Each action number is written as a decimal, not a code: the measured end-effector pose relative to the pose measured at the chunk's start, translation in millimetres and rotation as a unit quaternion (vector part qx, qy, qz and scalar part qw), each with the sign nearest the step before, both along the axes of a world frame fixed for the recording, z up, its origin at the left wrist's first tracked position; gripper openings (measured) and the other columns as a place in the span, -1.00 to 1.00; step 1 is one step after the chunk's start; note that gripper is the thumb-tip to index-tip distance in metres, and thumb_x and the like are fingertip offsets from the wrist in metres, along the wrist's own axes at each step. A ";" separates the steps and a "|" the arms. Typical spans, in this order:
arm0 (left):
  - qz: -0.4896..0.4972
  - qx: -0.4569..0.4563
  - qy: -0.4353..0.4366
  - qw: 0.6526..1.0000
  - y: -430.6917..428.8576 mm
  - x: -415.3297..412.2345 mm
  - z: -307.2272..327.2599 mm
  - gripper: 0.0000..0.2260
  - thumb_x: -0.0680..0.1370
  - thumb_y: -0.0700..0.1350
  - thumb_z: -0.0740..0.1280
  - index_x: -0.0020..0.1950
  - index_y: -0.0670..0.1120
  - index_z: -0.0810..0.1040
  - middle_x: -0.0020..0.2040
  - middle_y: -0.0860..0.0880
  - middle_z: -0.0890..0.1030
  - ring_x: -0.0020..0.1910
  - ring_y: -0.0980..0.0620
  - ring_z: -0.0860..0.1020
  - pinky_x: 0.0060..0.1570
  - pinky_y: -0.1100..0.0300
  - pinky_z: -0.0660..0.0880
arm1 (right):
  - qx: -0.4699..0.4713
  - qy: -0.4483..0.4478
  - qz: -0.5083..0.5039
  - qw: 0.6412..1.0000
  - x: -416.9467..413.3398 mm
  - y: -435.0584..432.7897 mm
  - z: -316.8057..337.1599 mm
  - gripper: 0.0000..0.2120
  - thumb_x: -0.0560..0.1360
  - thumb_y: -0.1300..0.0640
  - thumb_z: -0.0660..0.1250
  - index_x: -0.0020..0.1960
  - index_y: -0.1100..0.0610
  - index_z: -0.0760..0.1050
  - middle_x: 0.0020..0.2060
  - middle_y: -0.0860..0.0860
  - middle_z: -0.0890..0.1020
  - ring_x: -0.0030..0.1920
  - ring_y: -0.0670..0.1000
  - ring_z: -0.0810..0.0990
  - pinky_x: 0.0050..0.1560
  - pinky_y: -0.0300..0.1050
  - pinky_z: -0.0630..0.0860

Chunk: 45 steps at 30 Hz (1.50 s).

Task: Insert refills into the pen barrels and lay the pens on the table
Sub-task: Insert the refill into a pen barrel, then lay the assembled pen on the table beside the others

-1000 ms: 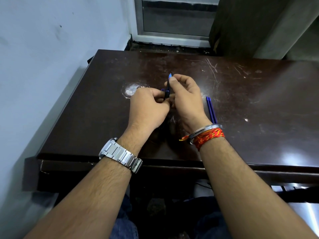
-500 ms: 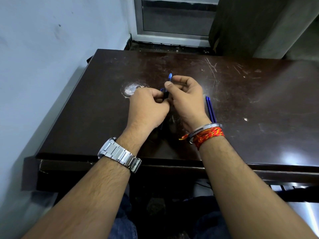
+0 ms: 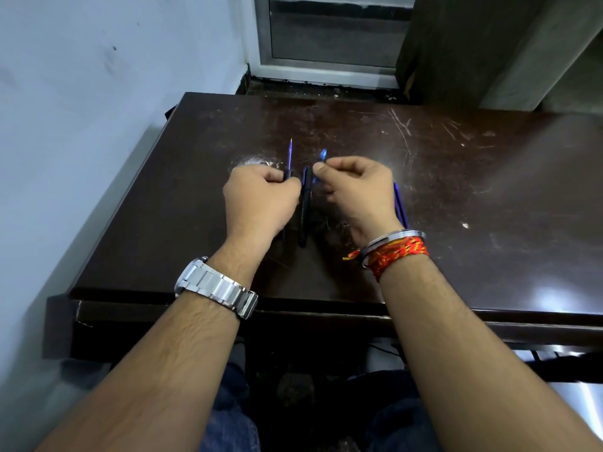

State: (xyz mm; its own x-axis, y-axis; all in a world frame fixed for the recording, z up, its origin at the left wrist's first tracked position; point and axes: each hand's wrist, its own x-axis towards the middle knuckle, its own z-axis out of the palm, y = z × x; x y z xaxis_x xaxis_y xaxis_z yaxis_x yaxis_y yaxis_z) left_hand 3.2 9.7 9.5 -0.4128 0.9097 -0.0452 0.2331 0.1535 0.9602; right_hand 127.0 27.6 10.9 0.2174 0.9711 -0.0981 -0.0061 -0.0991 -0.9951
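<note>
My left hand [image 3: 259,199] is closed around a dark pen barrel whose thin blue refill [image 3: 290,154] sticks out of its far end, pointing away from me. My right hand [image 3: 357,190] pinches a small blue pen tip piece [image 3: 322,157] between thumb and forefinger. Between the two hands a dark pen [image 3: 305,207] lies on the brown table [image 3: 456,190], pointing away from me. Blue pens [image 3: 400,205] lie on the table just right of my right hand, partly hidden by the wrist.
A pale wall runs along the table's left side. A window frame [image 3: 326,70] and a dark board [image 3: 456,47] stand behind the table's far edge. The tabletop is scratched, with a whitish worn patch [image 3: 257,163] by my left hand.
My hands, pressed together around one pen before, have drawn apart. The left now holds the barrel with the refill showing, the right holds the blue tip piece, and a dark pen shows between them.
</note>
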 end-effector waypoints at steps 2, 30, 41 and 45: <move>-0.013 -0.001 -0.076 0.997 2.9 -0.9 -2.1 -0.91 0.39 -0.15 0.53 -0.31 -0.04 0.70 -0.41 0.01 0.70 -0.39 0.07 0.69 -0.30 0.08 0.67 | -0.030 0.025 0.048 0.998 -5.1 -3.2 -1.4 -0.92 0.45 0.26 0.50 -0.13 0.15 0.61 -0.22 0.18 0.71 -0.24 0.08 0.69 -0.11 0.01 0.67; 0.093 -0.067 0.062 0.991 33.8 -27.7 -20.7 -0.82 0.32 -0.07 0.62 -0.16 -0.05 0.70 -0.24 -0.06 0.72 -0.32 0.02 0.71 -0.22 0.03 0.70 | -0.045 0.023 0.036 0.998 -9.3 -1.8 -2.0 -0.86 0.47 0.35 0.42 -0.17 0.14 0.58 -0.33 0.08 0.67 -0.30 -0.04 0.69 -0.19 -0.19 0.67; 0.003 0.028 0.063 0.998 17.6 -11.8 -8.6 -0.88 0.33 -0.07 0.60 -0.26 0.07 0.67 -0.37 0.06 0.70 -0.37 0.14 0.69 -0.23 0.09 0.69 | -0.030 0.028 0.045 0.998 -11.5 -1.0 -3.5 -0.86 0.52 0.13 0.44 -0.18 0.18 0.64 -0.33 0.08 0.66 -0.33 -0.05 0.61 -0.26 -0.19 0.58; -0.090 0.034 0.025 0.995 10.0 -3.0 -6.3 -0.91 0.35 -0.15 0.55 -0.20 -0.02 0.70 -0.31 -0.02 0.74 -0.26 0.04 0.73 -0.11 -0.06 0.70 | -0.020 0.042 0.064 0.997 -11.0 -3.8 -1.7 -0.82 0.50 0.10 0.46 -0.25 0.14 0.66 -0.52 -0.08 0.58 -0.50 -0.17 0.51 -0.43 -0.29 0.46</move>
